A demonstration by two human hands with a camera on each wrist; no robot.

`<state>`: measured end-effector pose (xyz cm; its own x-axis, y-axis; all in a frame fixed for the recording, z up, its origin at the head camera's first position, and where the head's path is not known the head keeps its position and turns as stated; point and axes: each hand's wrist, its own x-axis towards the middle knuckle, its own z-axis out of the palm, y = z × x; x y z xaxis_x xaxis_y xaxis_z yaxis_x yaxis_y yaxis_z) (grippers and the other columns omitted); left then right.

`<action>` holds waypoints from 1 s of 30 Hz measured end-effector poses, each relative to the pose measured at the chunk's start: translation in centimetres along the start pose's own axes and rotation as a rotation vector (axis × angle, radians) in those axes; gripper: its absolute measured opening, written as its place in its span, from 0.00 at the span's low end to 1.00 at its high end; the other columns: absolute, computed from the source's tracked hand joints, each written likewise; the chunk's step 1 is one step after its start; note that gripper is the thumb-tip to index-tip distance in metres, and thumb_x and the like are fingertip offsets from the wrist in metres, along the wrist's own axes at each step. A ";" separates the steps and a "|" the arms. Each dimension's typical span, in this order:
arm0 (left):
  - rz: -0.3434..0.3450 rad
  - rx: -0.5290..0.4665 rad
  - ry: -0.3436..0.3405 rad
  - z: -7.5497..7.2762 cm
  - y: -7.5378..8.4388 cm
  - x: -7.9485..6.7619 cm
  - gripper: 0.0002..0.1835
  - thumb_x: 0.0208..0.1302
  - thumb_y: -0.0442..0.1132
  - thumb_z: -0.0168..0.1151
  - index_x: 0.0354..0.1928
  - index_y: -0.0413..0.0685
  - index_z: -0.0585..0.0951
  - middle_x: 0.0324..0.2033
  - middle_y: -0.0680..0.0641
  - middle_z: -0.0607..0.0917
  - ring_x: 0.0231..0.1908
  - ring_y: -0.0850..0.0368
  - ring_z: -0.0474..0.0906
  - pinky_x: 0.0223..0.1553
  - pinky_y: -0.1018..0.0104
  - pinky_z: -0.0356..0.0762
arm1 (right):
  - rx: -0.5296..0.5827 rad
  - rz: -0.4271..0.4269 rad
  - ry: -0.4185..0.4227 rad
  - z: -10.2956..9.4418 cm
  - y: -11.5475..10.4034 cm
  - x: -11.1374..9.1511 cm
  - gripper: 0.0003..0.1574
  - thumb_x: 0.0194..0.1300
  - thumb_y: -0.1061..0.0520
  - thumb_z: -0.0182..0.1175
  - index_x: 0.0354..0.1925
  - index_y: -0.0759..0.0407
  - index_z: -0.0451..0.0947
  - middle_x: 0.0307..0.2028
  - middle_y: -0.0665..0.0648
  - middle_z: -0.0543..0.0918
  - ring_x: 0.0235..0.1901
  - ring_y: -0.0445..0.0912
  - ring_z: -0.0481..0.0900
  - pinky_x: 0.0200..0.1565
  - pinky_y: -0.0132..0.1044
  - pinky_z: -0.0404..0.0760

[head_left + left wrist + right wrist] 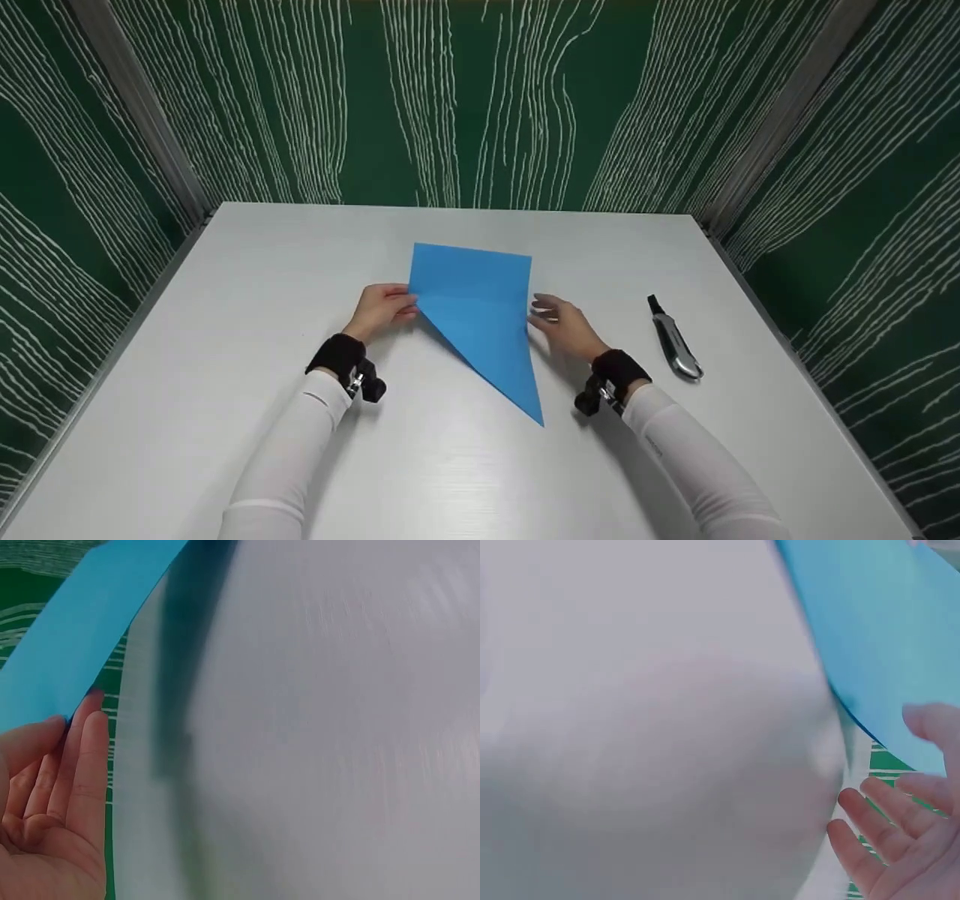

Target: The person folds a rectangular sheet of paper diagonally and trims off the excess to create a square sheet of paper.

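A blue sheet of paper spans the space between the two hands. Its top is squared, while a slanting lower left edge runs down to a sharp point at the lower right. At its left edge, the left hand pinches the paper between thumb and fingers; the left wrist view shows the thumb on the blue face and the fingers behind. By the right edge is the right hand, its thumb and fingers spread apart. In the right wrist view its thumb overlaps the paper, with the other fingers below the paper's edge.
To the right of the right hand, a utility knife with a grey and black handle lies on the white table. Green panels with white wavy lines stand behind and at both sides, joined by grey metal posts.
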<state>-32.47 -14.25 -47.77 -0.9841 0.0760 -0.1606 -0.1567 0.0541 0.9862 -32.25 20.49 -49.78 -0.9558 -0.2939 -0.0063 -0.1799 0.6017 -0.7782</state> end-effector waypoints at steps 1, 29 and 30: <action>-0.016 0.008 0.003 0.1 0.0 0.0 0.28 0.72 0.29 0.60 0.70 0.25 0.69 0.60 0.26 0.82 0.31 0.68 0.86 0.43 0.73 0.87 | 0.053 0.007 0.011 -0.1 0.2 0.1 0.37 0.78 0.54 0.57 0.76 0.69 0.60 0.69 0.72 0.73 0.69 0.66 0.74 0.70 0.55 0.75; -0.054 0.052 -0.177 -1.0 0.4 -0.4 0.30 0.76 0.34 0.57 0.74 0.29 0.64 0.63 0.28 0.79 0.40 0.66 0.89 0.49 0.70 0.87 | 0.555 0.104 -0.104 -1.6 0.2 0.4 0.09 0.72 0.63 0.62 0.47 0.54 0.74 0.31 0.40 0.88 0.36 0.31 0.86 0.46 0.30 0.87; -0.050 0.061 -0.186 -1.0 0.4 -0.4 0.31 0.76 0.35 0.57 0.75 0.30 0.63 0.64 0.28 0.78 0.41 0.65 0.89 0.50 0.70 0.87 | 0.549 0.105 -0.119 -1.7 0.3 0.3 0.10 0.72 0.62 0.62 0.49 0.55 0.74 0.32 0.40 0.88 0.36 0.31 0.85 0.47 0.30 0.86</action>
<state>-32.18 -15.31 -47.30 -0.9420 0.2539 -0.2197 -0.1940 0.1225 0.9733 -33.02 21.81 -48.90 -0.9237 -0.3537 -0.1474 0.0924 0.1677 -0.9815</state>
